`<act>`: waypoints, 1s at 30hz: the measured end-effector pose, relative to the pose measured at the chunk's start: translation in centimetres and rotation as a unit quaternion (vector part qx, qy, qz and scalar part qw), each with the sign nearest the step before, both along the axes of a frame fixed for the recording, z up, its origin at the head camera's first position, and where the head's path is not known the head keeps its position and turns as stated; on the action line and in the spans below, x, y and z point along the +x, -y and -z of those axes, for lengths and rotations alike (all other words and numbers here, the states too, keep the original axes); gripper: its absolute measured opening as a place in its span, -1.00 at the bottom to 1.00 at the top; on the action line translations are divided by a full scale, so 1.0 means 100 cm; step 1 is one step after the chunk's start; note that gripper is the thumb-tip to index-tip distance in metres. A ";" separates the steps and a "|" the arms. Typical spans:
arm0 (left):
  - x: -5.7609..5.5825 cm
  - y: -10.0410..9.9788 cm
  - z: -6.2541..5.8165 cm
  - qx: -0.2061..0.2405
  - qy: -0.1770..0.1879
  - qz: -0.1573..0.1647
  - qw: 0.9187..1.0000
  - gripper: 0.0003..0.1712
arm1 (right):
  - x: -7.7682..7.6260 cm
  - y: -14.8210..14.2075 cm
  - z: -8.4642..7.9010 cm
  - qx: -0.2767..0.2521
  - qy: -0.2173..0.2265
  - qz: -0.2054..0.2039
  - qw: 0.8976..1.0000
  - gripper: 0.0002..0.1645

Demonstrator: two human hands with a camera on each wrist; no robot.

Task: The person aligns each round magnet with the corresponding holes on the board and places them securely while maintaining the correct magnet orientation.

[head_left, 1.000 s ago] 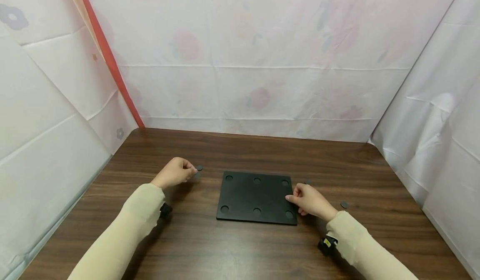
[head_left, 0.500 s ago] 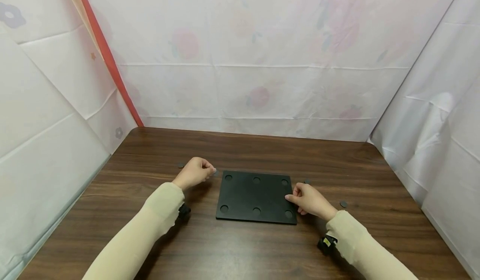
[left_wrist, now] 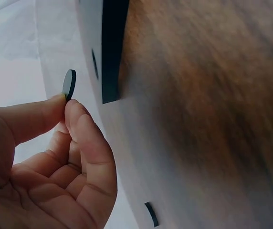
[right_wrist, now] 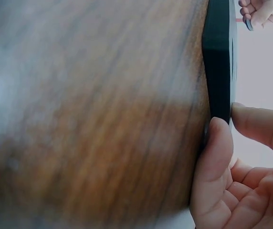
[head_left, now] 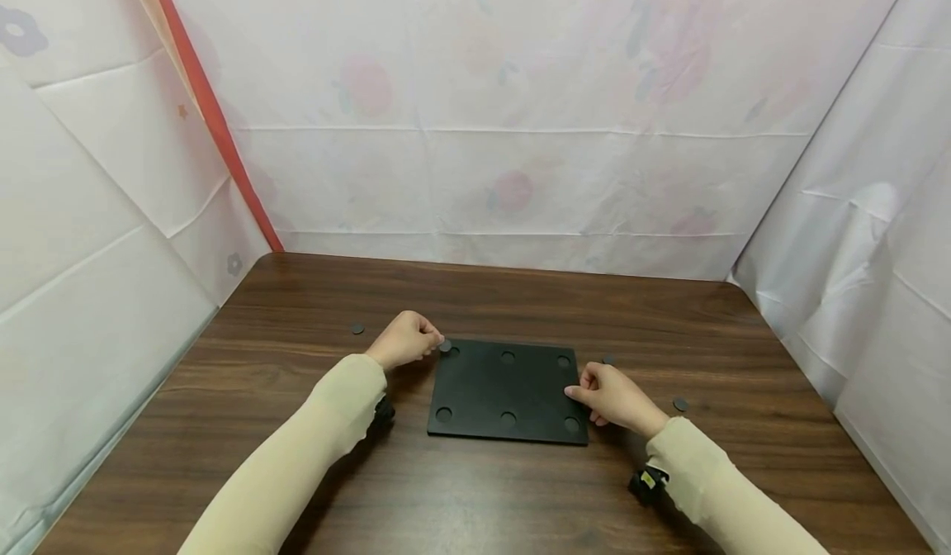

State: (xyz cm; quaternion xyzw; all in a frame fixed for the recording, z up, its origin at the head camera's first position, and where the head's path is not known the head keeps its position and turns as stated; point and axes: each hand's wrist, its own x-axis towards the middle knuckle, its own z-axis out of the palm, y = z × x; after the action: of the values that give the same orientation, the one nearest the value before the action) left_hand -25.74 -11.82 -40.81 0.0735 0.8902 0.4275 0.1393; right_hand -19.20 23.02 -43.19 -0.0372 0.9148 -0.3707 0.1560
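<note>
A flat black board point(head_left: 479, 386) with several round recesses lies on the brown wooden table. Over its far left corner my left hand point(head_left: 405, 342) pinches a small dark disc point(head_left: 446, 346) between thumb and forefinger. In the left wrist view this disc point(left_wrist: 69, 85) stands on edge, apart from the board point(left_wrist: 111, 57). At the board's right edge, my right hand point(head_left: 615, 396) grips it, thumb on top. The right wrist view has the thumb point(right_wrist: 258, 121) on the upper face and the forefinger point(right_wrist: 215, 148) against the side.
Another dark disc point(head_left: 357, 329) lies left of the board, behind my left forearm. Two more lie on the right: one disc point(head_left: 608, 360) just beyond my right hand, one disc point(head_left: 680, 405) farther right. Pale printed cloth point(head_left: 475, 167) hangs behind the table point(head_left: 475, 497) and along its sides.
My left hand has carried its disc rightward, from the table left of the board to above the far left corner. My right hand stays at the right edge, and the board has not moved.
</note>
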 end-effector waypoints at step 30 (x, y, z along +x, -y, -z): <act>-0.009 -0.020 0.010 -0.073 -0.007 0.010 0.997 -0.33 | 0.000 0.001 -0.001 0.007 -0.004 0.001 1.000 -0.64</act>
State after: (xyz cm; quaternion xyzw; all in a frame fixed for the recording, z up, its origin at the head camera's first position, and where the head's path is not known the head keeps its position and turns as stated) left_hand -26.67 -9.77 -41.85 0.0751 0.9192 0.3595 0.1422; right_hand -19.25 22.92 -43.13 -0.0370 0.9179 -0.3645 0.1527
